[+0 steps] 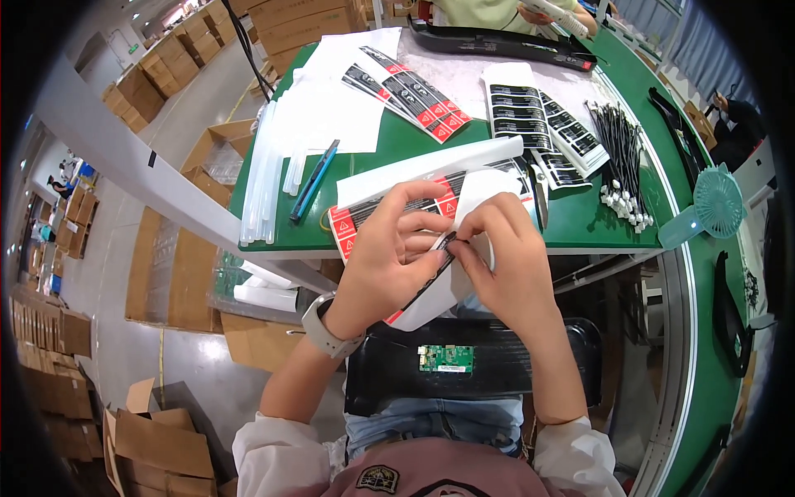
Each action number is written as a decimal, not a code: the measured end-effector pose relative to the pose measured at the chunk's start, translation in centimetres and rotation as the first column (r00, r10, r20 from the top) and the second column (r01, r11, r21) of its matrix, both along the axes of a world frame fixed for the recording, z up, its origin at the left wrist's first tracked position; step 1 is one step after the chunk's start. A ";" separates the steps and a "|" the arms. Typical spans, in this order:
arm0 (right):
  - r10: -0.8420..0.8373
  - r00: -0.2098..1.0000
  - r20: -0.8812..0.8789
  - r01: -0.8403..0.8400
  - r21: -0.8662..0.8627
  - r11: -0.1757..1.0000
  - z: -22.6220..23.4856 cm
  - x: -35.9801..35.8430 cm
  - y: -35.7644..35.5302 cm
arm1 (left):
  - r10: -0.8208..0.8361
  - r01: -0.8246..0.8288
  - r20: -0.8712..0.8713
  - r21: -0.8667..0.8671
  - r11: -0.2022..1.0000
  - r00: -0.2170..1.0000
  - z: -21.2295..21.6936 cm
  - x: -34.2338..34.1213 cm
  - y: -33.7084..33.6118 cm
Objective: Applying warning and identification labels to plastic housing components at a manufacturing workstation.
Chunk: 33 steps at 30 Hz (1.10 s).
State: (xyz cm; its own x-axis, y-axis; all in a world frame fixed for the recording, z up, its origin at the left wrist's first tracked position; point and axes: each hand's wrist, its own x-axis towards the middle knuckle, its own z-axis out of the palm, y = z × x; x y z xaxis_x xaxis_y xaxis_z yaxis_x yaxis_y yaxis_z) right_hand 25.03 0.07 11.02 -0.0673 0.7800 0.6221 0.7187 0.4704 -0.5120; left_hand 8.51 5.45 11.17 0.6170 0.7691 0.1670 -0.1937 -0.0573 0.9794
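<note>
Over the near edge of the green table, my left hand (pixel 387 244) holds a sheet of red, black and white labels (pixel 352 217) between thumb and curled fingers. My right hand (pixel 507 257) pinches at the sheet's dark strip with thumb and forefinger, close to my left fingertips. A white backing flap (pixel 440 300) bends down below the fingers. What exactly the right fingertips grip is partly hidden. Under both hands, a small green circuit board (pixel 447 359) lies on a black tray (pixel 381 389) across my lap.
A blue utility knife (pixel 315 180), clear tubes (pixel 263 178), scissors (pixel 539 192), more label sheets (pixel 422 98) and a bundle of black cables (pixel 621 149) lie on the table (pixel 306 238). A small fan (pixel 717 201) stands right. Opposite, a person (pixel 480 12) handles a white object.
</note>
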 end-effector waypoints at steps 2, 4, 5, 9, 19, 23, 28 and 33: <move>-0.069 0.997 -0.041 0.072 0.065 0.995 -0.2 -0.1 -0.1 | 0.010 -0.008 0.037 -0.037 0.999 0.999 0.0 0.1 0.1; -0.104 0.993 0.053 0.097 0.128 0.987 -0.6 -0.1 -0.1 | 0.025 -0.023 0.053 -0.022 0.999 0.998 0.0 0.3 0.1; -0.136 0.980 0.148 0.107 0.191 0.976 -0.7 -0.1 -0.1 | 0.051 -0.050 0.049 -0.028 0.998 0.998 0.0 0.4 0.1; -0.221 0.933 0.283 0.116 0.345 0.931 -1.4 0.2 -0.5 | 0.063 -0.055 0.069 -0.110 0.992 0.996 0.1 0.6 0.2; 0.004 0.979 0.203 -0.080 0.366 0.927 -0.2 2.0 -4.4 | 0.119 -0.119 -0.023 0.001 0.993 0.993 1.9 1.6 0.0; 0.018 0.872 -0.489 0.181 0.355 0.917 -0.6 3.5 -9.0 | 0.065 -0.068 0.022 0.183 0.981 0.998 4.9 -1.7 1.9; 0.077 0.665 -0.743 0.243 0.313 0.918 -3.7 7.0 -11.2 | -0.087 0.027 0.188 0.302 0.953 0.978 7.0 -2.8 5.4; -0.051 0.723 -0.689 0.253 0.195 0.947 -6.4 6.8 -12.6 | 0.707 0.151 -0.108 0.989 0.001 0.699 7.7 -0.5 7.4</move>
State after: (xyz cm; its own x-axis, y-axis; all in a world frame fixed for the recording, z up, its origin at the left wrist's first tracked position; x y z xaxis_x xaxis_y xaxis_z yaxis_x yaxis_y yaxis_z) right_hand 31.81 -12.52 4.59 0.5490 0.5461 0.6328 0.3095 0.5704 -0.7608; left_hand 8.02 12.82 18.85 0.6637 0.3194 0.6763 0.5410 -0.8294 -0.1391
